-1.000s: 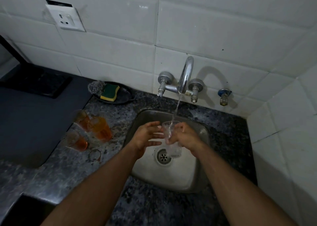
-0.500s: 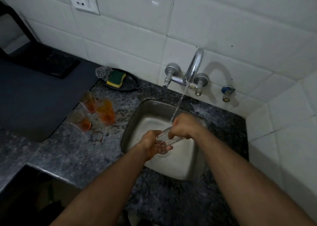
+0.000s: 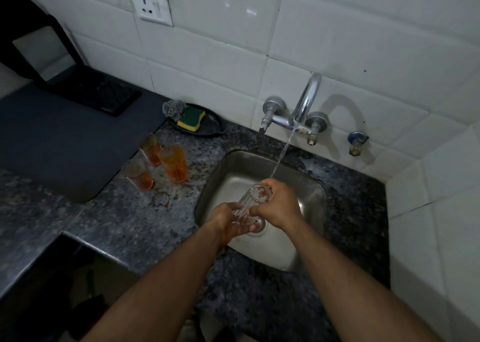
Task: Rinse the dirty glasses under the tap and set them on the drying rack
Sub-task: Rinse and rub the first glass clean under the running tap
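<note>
Dim, grainy picture; edges bowed, corners dark.

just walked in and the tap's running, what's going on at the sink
A person is rinsing a clear ribbed glass over the steel sink. The right hand grips it near the rim and the left hand holds its base, tilting the mouth toward the stream from the tap. Three orange-tinted glasses stand on the counter left of the sink. No drying rack is in view.

Both hands grip a glass (image 3: 251, 203) over the sink (image 3: 309, 185).
</note>
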Available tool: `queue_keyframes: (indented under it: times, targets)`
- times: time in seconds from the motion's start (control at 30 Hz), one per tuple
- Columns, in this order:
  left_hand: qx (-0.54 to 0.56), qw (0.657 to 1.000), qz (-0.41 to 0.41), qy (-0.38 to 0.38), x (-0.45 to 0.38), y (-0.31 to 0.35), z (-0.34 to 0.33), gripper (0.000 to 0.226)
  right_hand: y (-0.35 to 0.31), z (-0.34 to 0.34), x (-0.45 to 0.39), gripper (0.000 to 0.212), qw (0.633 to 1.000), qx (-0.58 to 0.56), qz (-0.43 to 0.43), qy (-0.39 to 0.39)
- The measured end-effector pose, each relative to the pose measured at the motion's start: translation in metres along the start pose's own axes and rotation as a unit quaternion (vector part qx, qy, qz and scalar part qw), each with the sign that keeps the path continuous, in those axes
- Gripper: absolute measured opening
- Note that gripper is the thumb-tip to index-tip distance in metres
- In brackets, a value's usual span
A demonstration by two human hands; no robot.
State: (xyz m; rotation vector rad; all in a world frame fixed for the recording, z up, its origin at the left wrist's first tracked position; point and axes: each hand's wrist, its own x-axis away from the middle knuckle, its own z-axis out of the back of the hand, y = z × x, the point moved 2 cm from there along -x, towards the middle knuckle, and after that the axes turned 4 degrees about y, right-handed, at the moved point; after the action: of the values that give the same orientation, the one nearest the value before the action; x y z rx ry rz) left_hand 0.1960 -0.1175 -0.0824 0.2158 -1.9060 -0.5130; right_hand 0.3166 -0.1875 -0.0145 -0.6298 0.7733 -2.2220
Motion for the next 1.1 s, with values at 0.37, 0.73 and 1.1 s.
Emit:
queue_keyframes:
  times: [0.37,0.73,1.1]
  targets:
    - [-0.303,0.942,-0.127,0.064,-0.011,0.029,-0.009,0.024,0.016,0.005,0.002,0.048,0.996,-0.062,-0.023,0.056]
    - [-0.45,0.773,-0.395,0.209,-0.034,0.13,-0.114,0.036,0.052,0.047,-0.013,0.048,0.98,-0.113,-0.095,0.133]
    - [-0.577,0.653,-0.445,0.208,-0.06,0.161,-0.132,0.023,0.025,0.054,-0.047,0.049,0.982,-0.088,-0.063,0.157]
